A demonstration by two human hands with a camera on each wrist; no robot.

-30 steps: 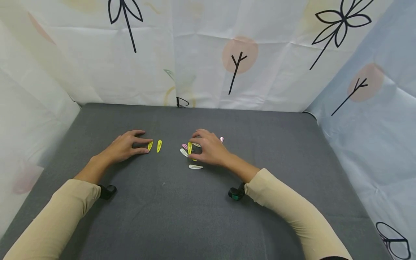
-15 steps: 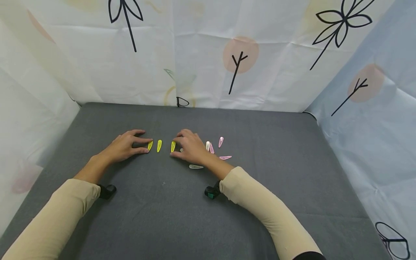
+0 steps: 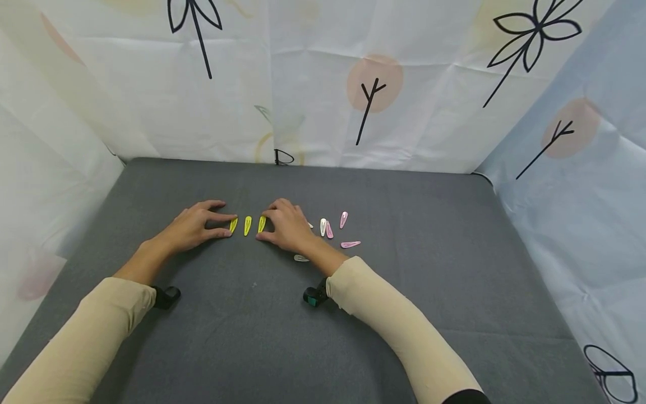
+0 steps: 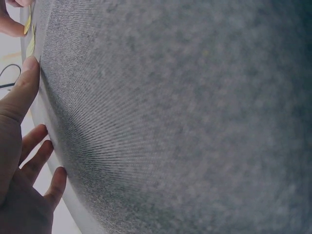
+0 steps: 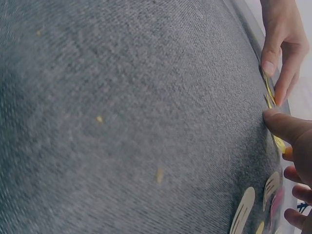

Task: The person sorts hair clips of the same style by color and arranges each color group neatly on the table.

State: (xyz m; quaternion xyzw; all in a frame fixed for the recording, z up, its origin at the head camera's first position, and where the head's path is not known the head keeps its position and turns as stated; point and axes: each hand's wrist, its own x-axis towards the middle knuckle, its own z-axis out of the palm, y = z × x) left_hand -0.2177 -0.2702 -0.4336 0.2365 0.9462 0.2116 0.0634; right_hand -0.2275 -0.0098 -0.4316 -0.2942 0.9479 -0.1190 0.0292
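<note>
Three yellow snap hair clips stand in a row left of centre in the head view. My left hand (image 3: 194, 227) holds the leftmost clip (image 3: 233, 225) between thumb and index finger, one at each end. The middle yellow clip (image 3: 248, 225) lies between my hands, untouched. My right hand (image 3: 287, 225) pinches the third yellow clip (image 3: 262, 224) end to end in the same way, flat on the cloth. In the right wrist view another yellow clip (image 5: 260, 227) shows at the bottom edge, among white clips (image 5: 242, 212).
Right of my right hand lie a white clip (image 3: 323, 226) and pink clips (image 3: 350, 244). Another white clip (image 3: 301, 258) is partly covered by my right wrist. Grey cloth (image 3: 242, 336) covers the table, with a printed white curtain (image 3: 313, 112) behind it.
My right hand has slid left with its yellow clip, away from the pink and white clips, to beside the middle yellow one. My left hand has stayed put.
</note>
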